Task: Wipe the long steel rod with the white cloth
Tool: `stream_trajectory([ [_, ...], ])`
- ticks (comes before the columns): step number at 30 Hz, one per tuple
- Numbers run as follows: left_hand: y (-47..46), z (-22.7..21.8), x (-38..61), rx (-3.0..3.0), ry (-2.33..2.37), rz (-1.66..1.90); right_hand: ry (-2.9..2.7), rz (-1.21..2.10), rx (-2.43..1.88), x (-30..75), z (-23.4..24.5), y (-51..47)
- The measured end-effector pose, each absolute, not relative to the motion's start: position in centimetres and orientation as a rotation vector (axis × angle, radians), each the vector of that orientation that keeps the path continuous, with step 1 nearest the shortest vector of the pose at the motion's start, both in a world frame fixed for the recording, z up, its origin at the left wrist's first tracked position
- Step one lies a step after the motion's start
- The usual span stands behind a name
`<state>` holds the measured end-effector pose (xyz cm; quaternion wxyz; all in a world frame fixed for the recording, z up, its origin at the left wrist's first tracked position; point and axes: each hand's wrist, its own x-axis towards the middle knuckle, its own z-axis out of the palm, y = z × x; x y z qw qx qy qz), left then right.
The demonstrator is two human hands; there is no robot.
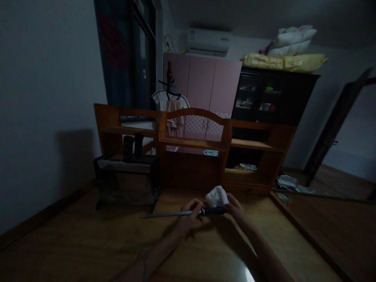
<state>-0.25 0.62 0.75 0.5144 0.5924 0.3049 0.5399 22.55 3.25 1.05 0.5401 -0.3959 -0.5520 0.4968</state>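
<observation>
A wooden shelf unit (194, 168) spans the room, and the hands are in front of its middle section, above a pale wooden platform (102, 239). Between them, the dark-handled metal rod (167, 215) lies roughly level, its free end toward the left side of the shelf unit and its handle toward the right. The left hand (190, 215) has its grip closed around the rod just beside the handle. The right hand (234, 206) pinches a crumpled white cloth (216, 196) close to the handle's end; in the dim light I cannot tell whether its fingers also touch the handle.

Before the shelf unit's left section stands a black-framed case (126, 184), with two dark upright objects (128, 148) at its top. Behind the shelf unit are hanging clothes (175, 107), a pink wardrobe (201, 82) and, farther right, a dark cabinet (289, 96) topped by a yellow bundle (302, 62).
</observation>
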Motion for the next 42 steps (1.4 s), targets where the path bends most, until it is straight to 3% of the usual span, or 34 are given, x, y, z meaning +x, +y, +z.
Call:
stream_trajectory([
  [11, 0.3, 1.1, -0.6, 1.517, 0.87, 1.408, -1.178, 1.301, -1.004, 20.8, 0.0, 4.3],
  [20, 0.3, 1.1, -0.8, 1.396, 0.855, 1.411, -1.565, 1.238, -0.987, 20.6, 2.1, 1.4],
  [30, 0.2, 1.4, -0.4, 1.426, 0.906, 1.515, -1.17, 1.146, -1.062, 22.4, 0.1, 3.3],
  [38, 0.1, 0.8, -0.5, 1.581, 0.915, 1.492, -1.153, 1.532, -0.703, 20.2, 0.3, 3.1],
  [42, -0.7, 1.3, -0.5, 1.628, 0.917, 1.472, -1.105, 1.548, -0.708, 19.9, 0.1, 2.9],
])
